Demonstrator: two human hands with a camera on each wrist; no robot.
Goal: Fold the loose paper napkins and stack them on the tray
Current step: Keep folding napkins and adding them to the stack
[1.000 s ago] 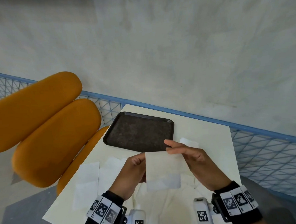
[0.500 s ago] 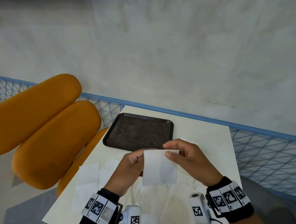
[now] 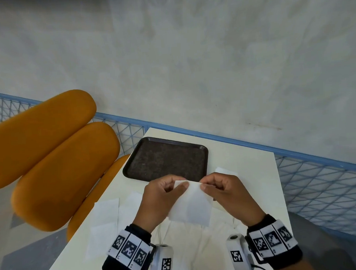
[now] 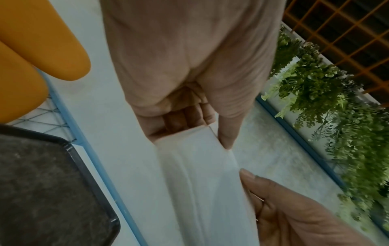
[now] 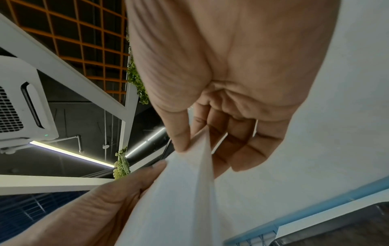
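A white paper napkin point(image 3: 193, 205) hangs doubled over above the table, held by its top edge. My left hand point(image 3: 177, 186) pinches the top left corner and my right hand point(image 3: 206, 185) pinches the top right corner, both with thumb and curled fingers. The left wrist view shows the napkin point(image 4: 202, 183) between my left hand point(image 4: 210, 133) and the thumb of the other. The right wrist view shows the napkin point(image 5: 183, 191) nipped by my right hand point(image 5: 195, 143). The dark tray point(image 3: 166, 158) lies just beyond the hands with nothing on it.
Loose napkins point(image 3: 105, 218) lie flat on the white table point(image 3: 247, 164) at the left, more under the hands, and one peeks out behind my right hand. An orange chair point(image 3: 49, 159) stands at the left. A blue mesh railing point(image 3: 321, 180) runs behind and to the right.
The napkin has been folded shorter and both hands have drawn together at its top edge. My right hand has gone from extended fingers to a curled pinch.
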